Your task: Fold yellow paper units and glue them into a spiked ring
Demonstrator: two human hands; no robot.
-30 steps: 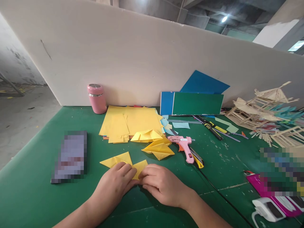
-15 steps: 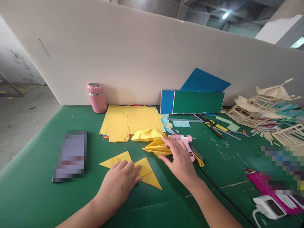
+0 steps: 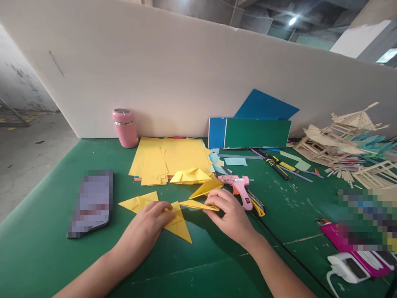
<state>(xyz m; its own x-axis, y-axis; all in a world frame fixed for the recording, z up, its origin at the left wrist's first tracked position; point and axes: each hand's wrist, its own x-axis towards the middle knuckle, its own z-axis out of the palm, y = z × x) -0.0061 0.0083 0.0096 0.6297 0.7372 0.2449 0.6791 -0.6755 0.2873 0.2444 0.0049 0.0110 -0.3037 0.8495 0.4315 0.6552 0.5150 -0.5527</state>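
My left hand [image 3: 147, 227] is closed over folded yellow paper [image 3: 180, 227] low on the table, its fingertips hiding the middle. Pointed flaps stick out on both sides of that hand. Between the thumb and fingers of my right hand [image 3: 232, 215] is a slim folded yellow paper piece [image 3: 194, 204], its tip pointing left, close to the paper under my left hand. Just beyond lies another yellow folded piece [image 3: 203, 189], partly covered by the right fingers. A further folded yellow shape [image 3: 190, 175] rests against the stack of yellow sheets [image 3: 182, 153].
A pink glue gun [image 3: 238, 182] and a yellow cutter [image 3: 258, 208] lie right of my right hand, a black cord [image 3: 288, 252] trailing forward. Phone [image 3: 93, 203] at left, pink flask [image 3: 125, 128] behind. Wooden stick models [image 3: 328, 136] and a white plug [image 3: 349, 267] are at right.
My right hand has lifted one folded yellow piece off the others and brought it nearer and lower. My left hand has slid left together with the paper under it.
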